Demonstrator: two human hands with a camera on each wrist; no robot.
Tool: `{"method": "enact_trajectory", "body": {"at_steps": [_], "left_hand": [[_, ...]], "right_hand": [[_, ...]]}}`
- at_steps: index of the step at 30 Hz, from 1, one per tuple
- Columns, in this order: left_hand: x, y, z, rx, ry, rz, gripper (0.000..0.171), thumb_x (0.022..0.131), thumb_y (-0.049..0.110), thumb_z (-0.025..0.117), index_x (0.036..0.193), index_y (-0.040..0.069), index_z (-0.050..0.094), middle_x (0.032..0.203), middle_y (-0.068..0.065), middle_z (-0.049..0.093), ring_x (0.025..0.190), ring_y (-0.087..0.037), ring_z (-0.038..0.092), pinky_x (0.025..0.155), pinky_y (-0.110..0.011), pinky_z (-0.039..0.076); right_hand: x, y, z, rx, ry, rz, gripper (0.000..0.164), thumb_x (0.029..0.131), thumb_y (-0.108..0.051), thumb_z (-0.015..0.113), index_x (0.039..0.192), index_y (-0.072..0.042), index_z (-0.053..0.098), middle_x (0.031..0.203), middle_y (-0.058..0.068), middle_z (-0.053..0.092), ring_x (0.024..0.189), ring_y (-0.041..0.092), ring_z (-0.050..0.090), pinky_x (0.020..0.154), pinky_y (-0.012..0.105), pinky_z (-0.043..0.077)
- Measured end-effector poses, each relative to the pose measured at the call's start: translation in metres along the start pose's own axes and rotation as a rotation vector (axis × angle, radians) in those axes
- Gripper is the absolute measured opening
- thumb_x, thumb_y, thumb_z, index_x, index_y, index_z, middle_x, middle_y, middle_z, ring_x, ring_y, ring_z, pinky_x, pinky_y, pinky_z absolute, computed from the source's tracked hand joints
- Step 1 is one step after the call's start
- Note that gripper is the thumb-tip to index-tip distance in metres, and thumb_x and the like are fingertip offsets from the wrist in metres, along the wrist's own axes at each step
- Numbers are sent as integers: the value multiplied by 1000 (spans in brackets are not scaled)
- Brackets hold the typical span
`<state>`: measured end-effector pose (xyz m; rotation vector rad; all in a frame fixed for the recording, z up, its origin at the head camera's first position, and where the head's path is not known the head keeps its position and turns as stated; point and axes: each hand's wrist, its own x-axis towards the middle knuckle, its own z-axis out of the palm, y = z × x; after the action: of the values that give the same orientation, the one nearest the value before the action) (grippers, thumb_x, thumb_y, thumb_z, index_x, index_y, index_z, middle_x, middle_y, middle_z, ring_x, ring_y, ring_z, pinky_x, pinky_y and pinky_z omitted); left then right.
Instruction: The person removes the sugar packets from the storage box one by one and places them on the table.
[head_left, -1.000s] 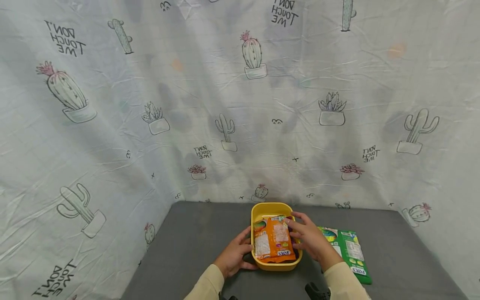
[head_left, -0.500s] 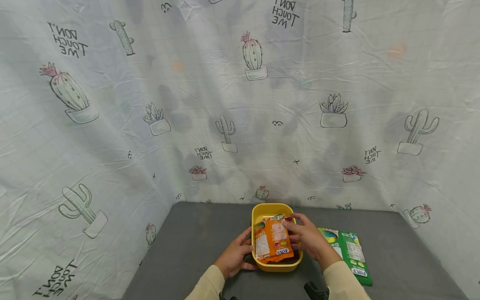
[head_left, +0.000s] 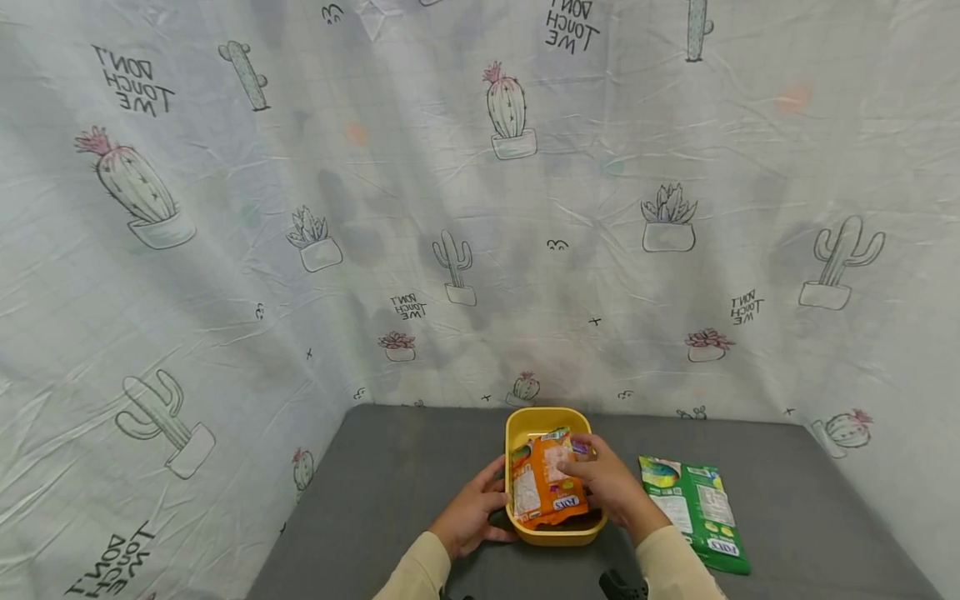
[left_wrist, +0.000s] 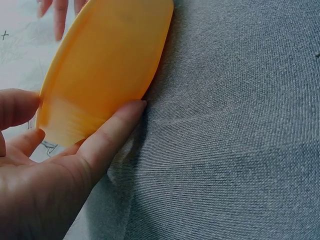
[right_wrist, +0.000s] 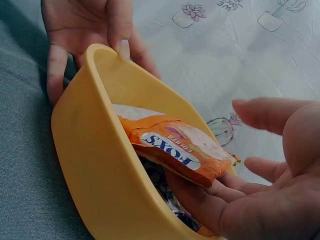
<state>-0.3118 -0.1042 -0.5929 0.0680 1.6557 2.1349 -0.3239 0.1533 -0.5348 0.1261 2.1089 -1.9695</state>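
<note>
A yellow bin [head_left: 555,539] stands upright on the table with an orange Fox's Fruits packet [head_left: 551,479] tilted inside. My left hand [head_left: 468,508] lies along the bin's left wall. In the left wrist view, its extended thumb [left_wrist: 112,135] presses low on the wall and a fingertip meets the rim. My right hand [head_left: 607,479] reaches over the right rim. Some of its fingers are under the packet's edge [right_wrist: 197,172], while another extended digit [right_wrist: 262,110] stays apart from it. Dark, shiny wrappers [right_wrist: 162,182] show beneath, and a purple patch shows beside the right fingers.
A green Fox's packet [head_left: 697,508] lies flat to the right of the bin, near my right forearm. The grey table [head_left: 375,483] meets a white cactus-print sheet [head_left: 450,150] behind and at both sides.
The right hand has moved left, farther into the bin. The orange packet has turned slightly and its near right corner has shifted left. The left hand stays at the bin's wall.
</note>
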Motion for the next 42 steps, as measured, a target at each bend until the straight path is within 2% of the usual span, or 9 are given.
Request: {"method": "enact_trajectory", "body": {"at_steps": [5, 10, 14, 27, 42], "left_hand": [[0, 0, 0, 5, -2, -5, 80, 105, 1, 60, 175, 14, 24, 166, -30, 38, 134, -45, 56, 81, -73, 57], [0, -1, -1, 5, -2, -2, 81, 105, 1, 61, 175, 15, 24, 166, -30, 37, 136, -45, 54, 81, -73, 57], [1, -1, -1, 4, -4, 5, 80, 105, 1, 60, 175, 15, 25, 166, -30, 37, 138, -46, 52, 81, -73, 57], [0, -2, -1, 5, -10, 6, 80, 105, 1, 60, 175, 15, 25, 164, -28, 41, 138, -45, 53, 82, -74, 57], [-1, 0, -1, -3, -10, 6, 80, 104, 1, 60, 175, 15, 26, 164, -29, 41, 139, -45, 52, 82, -74, 57]], "right_hand": [[-2, 0, 2, -2, -7, -2, 74, 102, -9, 74, 164, 0, 35, 145, 33, 51, 106, 40, 70, 79, 58, 63], [-2, 3, 3, -8, -14, 2, 74, 97, 0, 73, 164, 0, 40, 138, 30, 59, 100, 37, 72, 77, 57, 64], [-1, 5, 2, -16, -26, 6, 75, 95, 5, 72, 163, -1, 43, 134, 28, 59, 99, 37, 71, 77, 57, 64], [-2, 9, 4, -28, 3, -6, 78, 89, 11, 70, 162, -3, 47, 134, 30, 55, 98, 38, 70, 74, 57, 64], [-2, 6, 6, -18, 17, -6, 77, 88, 15, 68, 160, -3, 49, 120, 25, 51, 96, 38, 68, 74, 55, 65]]}}
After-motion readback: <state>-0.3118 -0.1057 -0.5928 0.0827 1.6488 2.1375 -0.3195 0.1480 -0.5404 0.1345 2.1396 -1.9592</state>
